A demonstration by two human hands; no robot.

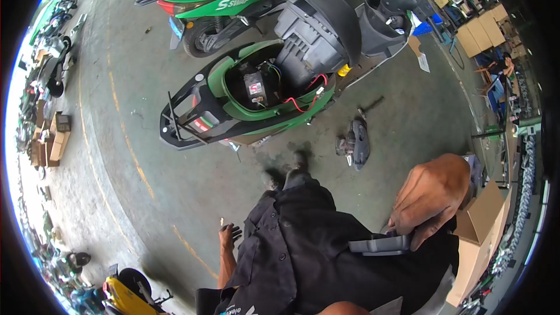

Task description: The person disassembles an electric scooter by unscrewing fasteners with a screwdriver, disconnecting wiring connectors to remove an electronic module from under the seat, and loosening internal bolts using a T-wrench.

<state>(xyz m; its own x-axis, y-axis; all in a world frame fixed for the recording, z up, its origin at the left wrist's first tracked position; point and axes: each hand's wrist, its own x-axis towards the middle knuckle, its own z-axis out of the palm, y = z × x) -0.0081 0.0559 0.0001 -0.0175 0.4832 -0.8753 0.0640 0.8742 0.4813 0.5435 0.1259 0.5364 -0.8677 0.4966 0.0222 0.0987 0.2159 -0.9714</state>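
My right hand, at the lower right of the frame, gripped a grey part near its right end, with the fingers bent down over it; I suppose that I held it close before my black shirt to look at it and keep it steady. Just beside this hand, toward the right edge, stood an open carton, its flap raised, so its inside was probably easy to reach. My left hand, at the lower left, hung away from the body, open, its fingers spread. Farther out, in the middle of the frame, a dark grey assembly lay on the floor, perhaps put there to be out of the way. Above it the green scooter had its seat tilted up, which left the compartment with a red cable exposed.
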